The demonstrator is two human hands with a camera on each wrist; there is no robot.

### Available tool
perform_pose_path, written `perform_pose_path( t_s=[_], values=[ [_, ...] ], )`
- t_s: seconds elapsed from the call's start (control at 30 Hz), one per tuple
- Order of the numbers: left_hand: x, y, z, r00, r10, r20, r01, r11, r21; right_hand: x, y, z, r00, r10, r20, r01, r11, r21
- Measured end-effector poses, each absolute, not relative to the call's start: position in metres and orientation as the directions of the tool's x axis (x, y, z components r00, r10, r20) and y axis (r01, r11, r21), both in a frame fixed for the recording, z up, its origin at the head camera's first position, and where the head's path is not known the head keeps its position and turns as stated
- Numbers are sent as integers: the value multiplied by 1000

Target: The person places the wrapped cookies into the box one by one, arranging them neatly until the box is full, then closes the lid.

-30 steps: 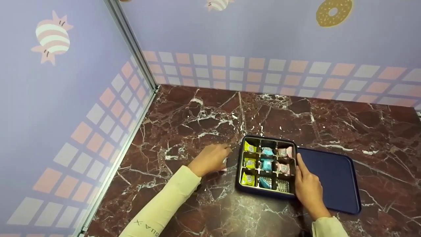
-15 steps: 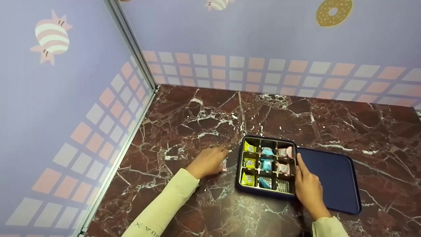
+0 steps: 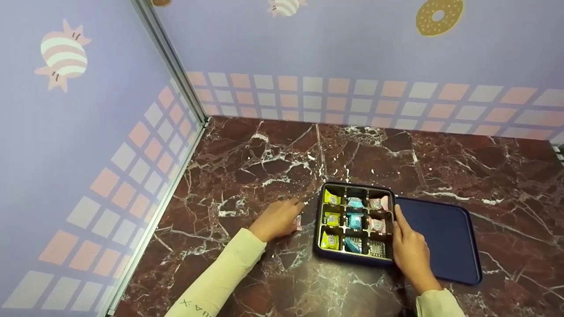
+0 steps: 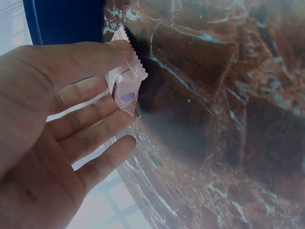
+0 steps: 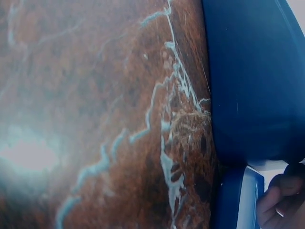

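Note:
My left hand [image 3: 275, 219] is over the marble table, left of a dark blue box [image 3: 352, 260]. In the left wrist view its thumb pinches a pink wrapped candy [image 4: 127, 88] from above, and the other fingers fan out behind. Nine compartments divide the box. Yellow-green candies [image 3: 330, 241] fill the left column, blue candies [image 3: 354, 221] the middle one. Pink candies [image 3: 377, 225] lie in the upper two right compartments; the front right one shows its bare patterned bottom. My right hand [image 3: 412, 248] grips the box's right side, fingertips partly hidden.
A dark blue lid [image 3: 445, 240] lies flat just right of the box, partly behind the right hand. A patterned wall panel [image 3: 88, 176] bounds the table [image 3: 246, 145] on the left, another wall [image 3: 352, 48] at the back.
My left hand has drawn back slightly to the left, and more of the pink candy shows beside its fingers. The right hand and the box keep their places; the head view has shifted a little.

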State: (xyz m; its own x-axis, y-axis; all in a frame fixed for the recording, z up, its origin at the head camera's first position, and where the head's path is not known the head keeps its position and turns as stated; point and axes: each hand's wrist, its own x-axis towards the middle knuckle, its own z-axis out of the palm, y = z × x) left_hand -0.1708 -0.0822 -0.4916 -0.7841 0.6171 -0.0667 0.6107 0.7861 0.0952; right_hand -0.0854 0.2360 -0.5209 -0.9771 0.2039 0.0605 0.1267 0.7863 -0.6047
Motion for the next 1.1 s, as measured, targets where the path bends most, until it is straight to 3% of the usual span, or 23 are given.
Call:
perform_pose_path(
  t_s=[0.6, 1.1],
  values=[
    [-179, -71, -491, -776, 628, -61, 620, 777, 114, -85, 240, -520, -966, 245, 85, 137, 760, -635],
    [-184, -57, -466, -787, 565, 249, 614, 756, 227, -88, 237, -522, -972, 226, 71, 128, 755, -643]
  ],
)
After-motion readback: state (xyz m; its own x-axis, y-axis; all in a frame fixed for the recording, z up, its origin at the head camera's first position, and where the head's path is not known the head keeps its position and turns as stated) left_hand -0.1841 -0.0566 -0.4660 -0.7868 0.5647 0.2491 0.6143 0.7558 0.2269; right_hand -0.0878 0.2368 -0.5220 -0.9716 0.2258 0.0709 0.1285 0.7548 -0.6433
